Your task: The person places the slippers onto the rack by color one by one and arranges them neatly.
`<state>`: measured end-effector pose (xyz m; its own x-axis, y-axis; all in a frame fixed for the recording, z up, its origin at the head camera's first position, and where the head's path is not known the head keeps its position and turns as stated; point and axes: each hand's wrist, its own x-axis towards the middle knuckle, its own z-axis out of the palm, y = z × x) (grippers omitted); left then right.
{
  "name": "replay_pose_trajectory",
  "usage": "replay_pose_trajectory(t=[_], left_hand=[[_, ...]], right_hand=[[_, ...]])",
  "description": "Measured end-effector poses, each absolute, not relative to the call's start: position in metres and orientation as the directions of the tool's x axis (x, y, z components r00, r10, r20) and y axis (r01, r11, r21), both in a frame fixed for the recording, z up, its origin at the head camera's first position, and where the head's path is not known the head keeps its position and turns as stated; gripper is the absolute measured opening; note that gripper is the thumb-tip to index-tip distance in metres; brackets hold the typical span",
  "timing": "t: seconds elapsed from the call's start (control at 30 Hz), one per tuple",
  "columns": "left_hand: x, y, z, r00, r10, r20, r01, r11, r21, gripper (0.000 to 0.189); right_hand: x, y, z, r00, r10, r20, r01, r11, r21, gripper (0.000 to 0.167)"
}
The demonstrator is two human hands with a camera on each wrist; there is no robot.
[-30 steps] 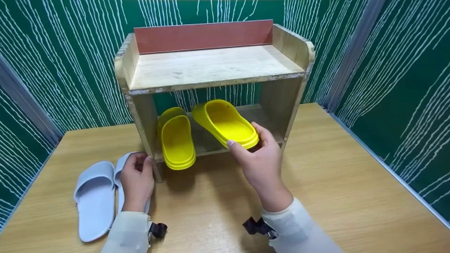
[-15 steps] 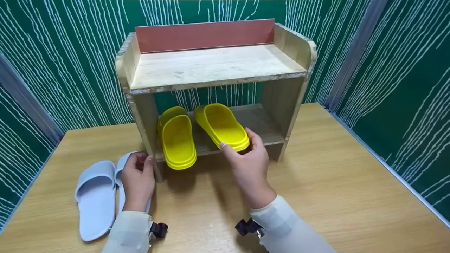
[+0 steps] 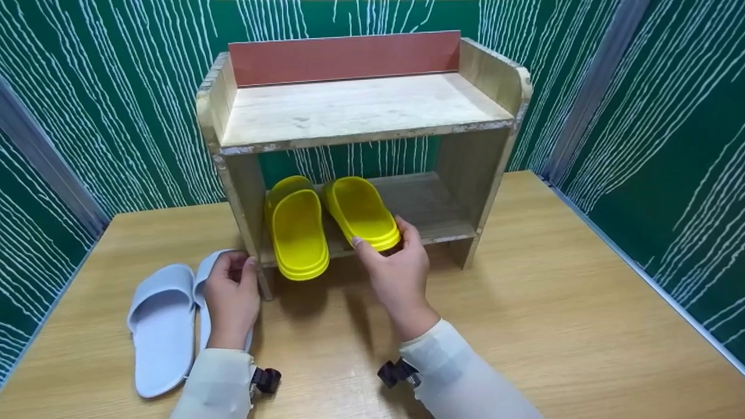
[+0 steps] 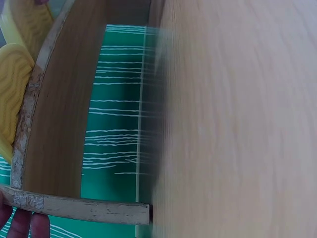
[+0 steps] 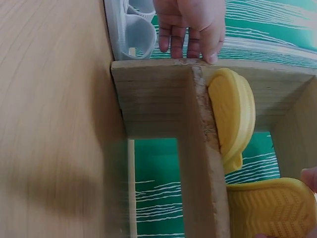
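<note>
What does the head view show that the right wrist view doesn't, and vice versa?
Head view only: the long red panel along the top back of the pale wooden rack. Right wrist view only: the patterned sole of the yellow moulded slipper the right hand holds. Both: the rack, that slipper, its yellow mate, left hand, white-streaked green wall.

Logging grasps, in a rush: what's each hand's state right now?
Left hand: touching the wooden rack; whether gripping, cannot be told.
Right hand: holding the right yellow slipper by its heel.
</note>
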<state>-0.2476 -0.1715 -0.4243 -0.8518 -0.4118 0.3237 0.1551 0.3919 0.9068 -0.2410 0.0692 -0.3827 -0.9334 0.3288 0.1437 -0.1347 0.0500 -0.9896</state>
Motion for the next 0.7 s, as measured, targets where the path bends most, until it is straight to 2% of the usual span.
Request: replay_pose_trajectory(t=[0.4,0.63,0.7], left_hand=[[-0.250,-0.171,-0.427,-0.837,-0.422,0.348,0.170,0.404,0.899,0.015],[-0.252,-0.172,-0.429,-0.817,-0.434,0.379,0.201,0.403,0.893,0.011],[-0.252,-0.172,-0.429,-0.818,-0.435,0.377,0.199,0.402,0.894,0.011]], right_hand=[[-0.252,0.058,-0.393,-0.949,0.299,0.103,-0.082,0.084,-0.993,0.079],[-0.259,0.056,-0.401,-0.929,0.300,0.217,-0.181,0.144,-0.973,0.073],[-0.259,0.055,-0.401,-0.933,0.292,0.212,-0.177,0.142,-0.974,0.073]])
